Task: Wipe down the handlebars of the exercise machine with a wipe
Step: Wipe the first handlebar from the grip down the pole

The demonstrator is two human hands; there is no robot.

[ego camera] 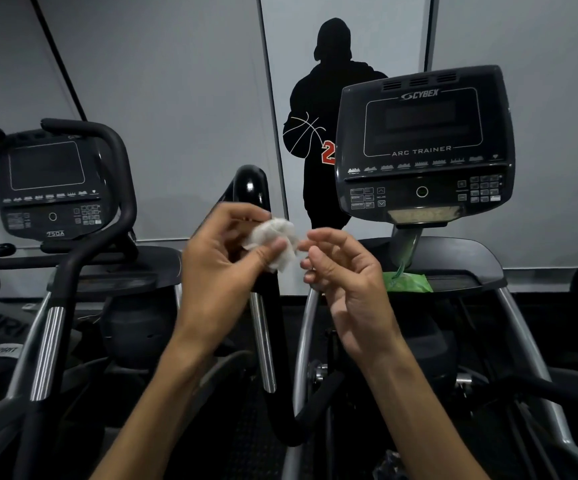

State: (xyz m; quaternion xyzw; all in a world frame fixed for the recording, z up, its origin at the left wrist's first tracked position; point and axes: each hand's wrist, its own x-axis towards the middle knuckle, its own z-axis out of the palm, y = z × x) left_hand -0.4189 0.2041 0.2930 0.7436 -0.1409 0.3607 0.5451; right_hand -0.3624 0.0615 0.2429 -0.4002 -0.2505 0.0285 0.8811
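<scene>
A crumpled white wipe (275,237) sits between the thumb and fingers of my left hand (221,258), which pinches it at chest height in the middle of the view. My right hand (343,271) hovers just right of the wipe, fingers loosely curled, its fingertips close to the wipe's edge; whether they touch it I cannot tell. Right behind my left hand rises a black upright handlebar (251,185) with a chrome grip section (263,341) lower down. It stands left of the Cybex Arc Trainer console (422,147).
A green wipes pack (408,282) lies on the tray under the console. A second machine with its own console (48,188) and a curved black handlebar (121,161) stands at left. A grey wall with a dark figure mural is behind.
</scene>
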